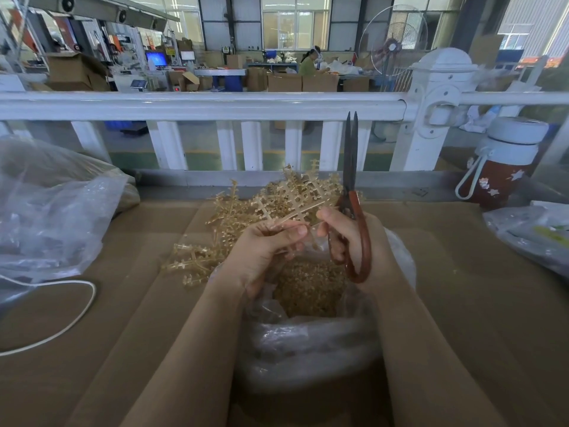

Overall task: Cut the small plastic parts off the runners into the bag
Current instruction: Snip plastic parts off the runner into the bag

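Amber plastic: from the head view I see a runner of translucent yellowish plastic with small parts along its branches, held up above the bag.
Left hand: my left hand curls its fingers round the runner's lower stem, thumb across the top.
Right hand: my right hand grips the scissors through the reddish-brown loop handles, and its forefinger tip touches the runner.
Scissors: the dark blades point straight up, almost closed, just beside the runner's right edge; I cannot tell whether they touch it.
Bag: the clear plastic bag sits open right under both hands, between my forearms, with a heap of cut parts inside.
Runner pile: more runners lie on the cardboard just behind and to the left of the bag.
Left edge: a large crumpled clear bag and a white cord rest on the cardboard.
Right edge: a red flask with a white lid stands near the white railing; another plastic bag lies in front of it.
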A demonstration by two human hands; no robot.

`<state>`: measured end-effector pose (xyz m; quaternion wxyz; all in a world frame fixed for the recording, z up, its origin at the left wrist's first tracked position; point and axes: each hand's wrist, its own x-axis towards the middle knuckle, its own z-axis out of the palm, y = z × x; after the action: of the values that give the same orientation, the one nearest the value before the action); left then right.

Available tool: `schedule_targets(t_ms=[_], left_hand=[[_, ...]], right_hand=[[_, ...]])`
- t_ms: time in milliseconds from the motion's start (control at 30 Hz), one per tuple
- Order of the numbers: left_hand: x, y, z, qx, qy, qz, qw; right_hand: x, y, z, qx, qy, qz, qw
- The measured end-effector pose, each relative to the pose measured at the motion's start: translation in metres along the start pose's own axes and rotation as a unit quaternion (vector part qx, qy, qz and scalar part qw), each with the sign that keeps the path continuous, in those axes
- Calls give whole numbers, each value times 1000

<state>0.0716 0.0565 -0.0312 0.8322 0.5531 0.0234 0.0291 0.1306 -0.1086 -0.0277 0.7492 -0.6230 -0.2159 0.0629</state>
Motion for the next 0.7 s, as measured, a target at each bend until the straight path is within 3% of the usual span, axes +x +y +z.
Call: schedule_targets(t_ms=[433,700], left_hand=[[0,2,4,-83,30,29,996],[6,3,0,-62,136,106,983]], right_hand=[[6,6,8,-159,33,10,987],[7,9,6,-224,45,-21,973]])
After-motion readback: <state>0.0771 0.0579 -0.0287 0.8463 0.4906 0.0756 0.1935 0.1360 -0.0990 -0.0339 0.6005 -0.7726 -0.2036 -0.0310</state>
